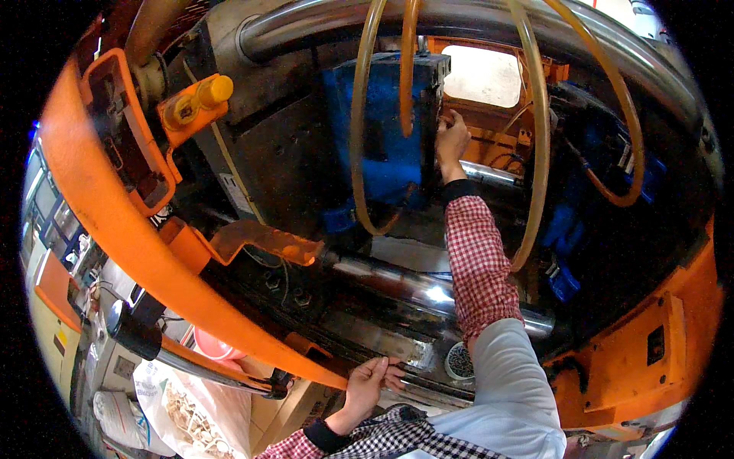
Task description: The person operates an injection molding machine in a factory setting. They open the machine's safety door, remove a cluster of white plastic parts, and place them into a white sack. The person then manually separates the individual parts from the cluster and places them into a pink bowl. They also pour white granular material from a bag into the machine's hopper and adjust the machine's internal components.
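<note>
My right arm, in a red checked cuff and pale sleeve, reaches deep into the machine. My right hand [453, 144] is at the right-hand face of a blue mould block [386, 141], its fingers bent together against that face. Whatever they may hold is too small to make out. Low in the middle, my left hand [365, 389] rests at the machine's front edge [428, 389], beside the lower end of the orange door frame [206, 302]. Its fingers lie apart over the edge and hold nothing I can see.
Yellowish hoses [540, 153] hang in loops around my right arm. Thick steel bars [405, 284] cross below and above. A second blue mould half [566, 229] stands at the right. A cup of small dark pellets [459, 361] sits near my right elbow. A white bag [199, 413] holds pale parts.
</note>
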The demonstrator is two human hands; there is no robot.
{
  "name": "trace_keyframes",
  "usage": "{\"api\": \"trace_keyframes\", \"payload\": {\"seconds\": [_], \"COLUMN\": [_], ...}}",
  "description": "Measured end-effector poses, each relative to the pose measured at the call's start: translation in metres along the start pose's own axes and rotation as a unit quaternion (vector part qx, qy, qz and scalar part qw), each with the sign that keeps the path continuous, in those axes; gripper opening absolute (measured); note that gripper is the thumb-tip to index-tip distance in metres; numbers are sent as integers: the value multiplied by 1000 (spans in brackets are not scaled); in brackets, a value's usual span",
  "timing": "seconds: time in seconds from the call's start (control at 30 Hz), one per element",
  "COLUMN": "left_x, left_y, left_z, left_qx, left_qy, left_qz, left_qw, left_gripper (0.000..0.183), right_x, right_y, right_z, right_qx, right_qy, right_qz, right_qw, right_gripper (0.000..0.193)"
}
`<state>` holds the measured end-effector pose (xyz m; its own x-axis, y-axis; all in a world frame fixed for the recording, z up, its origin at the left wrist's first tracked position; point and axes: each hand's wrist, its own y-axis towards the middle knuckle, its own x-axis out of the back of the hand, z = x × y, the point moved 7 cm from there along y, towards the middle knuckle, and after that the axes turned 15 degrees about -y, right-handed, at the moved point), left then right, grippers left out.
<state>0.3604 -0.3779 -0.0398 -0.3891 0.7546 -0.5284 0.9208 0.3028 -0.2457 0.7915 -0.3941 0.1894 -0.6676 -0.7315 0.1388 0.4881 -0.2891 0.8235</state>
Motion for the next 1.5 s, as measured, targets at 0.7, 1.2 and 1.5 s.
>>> {"api": "trace_keyframes", "payload": {"seconds": [0.7, 1.2, 1.5], "left_x": [-36, -30, -14], "left_y": [20, 9, -29], "left_z": [4, -15, -6], "left_qx": [36, 27, 45], "left_qy": [-145, -77, 126], "left_qz": [-15, 15, 109], "left_qw": [989, 997, 985], "left_gripper": [26, 41, 30], "right_x": [276, 231, 56], "right_y": [-250, -183, -9], "right_z": [55, 34, 16], "right_qx": [156, 87, -124], "right_qy": [156, 169, 240], "right_qz": [510, 205, 27], "right_qw": [831, 960, 962], "right_gripper": [17, 10, 26]}}
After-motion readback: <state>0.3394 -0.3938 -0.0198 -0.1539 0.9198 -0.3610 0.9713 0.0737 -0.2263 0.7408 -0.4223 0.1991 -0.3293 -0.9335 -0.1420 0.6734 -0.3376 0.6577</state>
